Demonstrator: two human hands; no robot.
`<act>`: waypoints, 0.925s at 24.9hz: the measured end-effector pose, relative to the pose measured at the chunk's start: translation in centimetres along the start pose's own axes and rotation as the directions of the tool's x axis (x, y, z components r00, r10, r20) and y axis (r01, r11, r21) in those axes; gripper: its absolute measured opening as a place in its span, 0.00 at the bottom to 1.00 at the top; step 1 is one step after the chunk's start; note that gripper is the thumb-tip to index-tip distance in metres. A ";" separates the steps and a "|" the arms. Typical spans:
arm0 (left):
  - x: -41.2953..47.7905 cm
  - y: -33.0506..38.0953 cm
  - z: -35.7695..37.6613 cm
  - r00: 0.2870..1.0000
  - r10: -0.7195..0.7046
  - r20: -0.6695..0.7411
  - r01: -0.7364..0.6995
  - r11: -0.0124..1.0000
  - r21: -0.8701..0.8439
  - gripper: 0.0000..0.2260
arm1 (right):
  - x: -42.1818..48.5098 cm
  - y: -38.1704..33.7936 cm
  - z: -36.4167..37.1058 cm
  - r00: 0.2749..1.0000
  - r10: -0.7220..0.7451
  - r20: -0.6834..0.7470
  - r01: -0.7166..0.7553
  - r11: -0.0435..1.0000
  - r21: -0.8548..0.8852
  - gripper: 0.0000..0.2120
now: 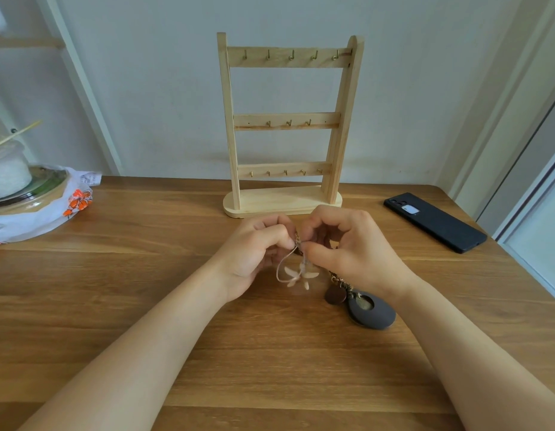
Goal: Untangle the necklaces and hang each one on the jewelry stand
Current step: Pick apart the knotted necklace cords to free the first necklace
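Observation:
A wooden jewelry stand (287, 126) with three rows of small brass hooks stands at the back of the table, all hooks bare. Just in front of its base, my left hand (259, 253) and my right hand (353, 247) pinch a tangle of necklace cords (298, 244) between fingertips, held a little above the table. A pale flower-shaped pendant (299, 276) on a thin beige cord dangles below the pinch. Under my right hand lie a round brown wooden pendant (335, 295) and a dark oval pendant (371, 311) on the table, their chain running up into the tangle.
A black phone (434, 222) lies at the right near the table's edge. At the far left sit a glass jar (8, 172) and a plastic-wrapped bundle (52, 209). The wooden table (270, 368) stretches wide toward me.

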State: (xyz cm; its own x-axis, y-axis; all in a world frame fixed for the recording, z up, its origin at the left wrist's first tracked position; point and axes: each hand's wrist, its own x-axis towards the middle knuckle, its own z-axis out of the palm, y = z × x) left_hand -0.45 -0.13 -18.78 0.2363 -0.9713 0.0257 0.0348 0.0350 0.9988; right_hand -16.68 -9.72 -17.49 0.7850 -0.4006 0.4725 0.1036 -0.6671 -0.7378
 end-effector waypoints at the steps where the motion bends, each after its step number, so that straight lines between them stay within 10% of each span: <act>1: 0.1 0.1 0.0 1.000 -0.010 -0.005 0.010 0.999 -0.041 0.04 | 0.1 0.0 -0.1 0.999 0.027 -0.019 -0.026 0.999 0.047 0.07; 14: 0.0 0.1 -0.4 0.993 0.109 -0.046 -0.105 0.990 0.091 0.04 | 0.4 0.4 -0.7 0.991 0.121 -0.053 -0.116 0.988 0.098 0.04; 23: 0.1 0.7 -0.7 1.000 -0.026 -0.008 0.022 0.948 -0.316 0.09 | 1.0 1.1 -0.4 0.956 0.284 -0.077 -0.240 0.903 0.355 0.03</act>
State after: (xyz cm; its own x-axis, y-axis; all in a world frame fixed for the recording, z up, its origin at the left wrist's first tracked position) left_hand 0.31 -0.08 -18.11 0.2433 -0.9699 -0.0008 0.3455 0.0859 0.9345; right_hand -16.07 -11.09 -17.62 0.7330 -0.6203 0.2793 0.1226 -0.2834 -0.9511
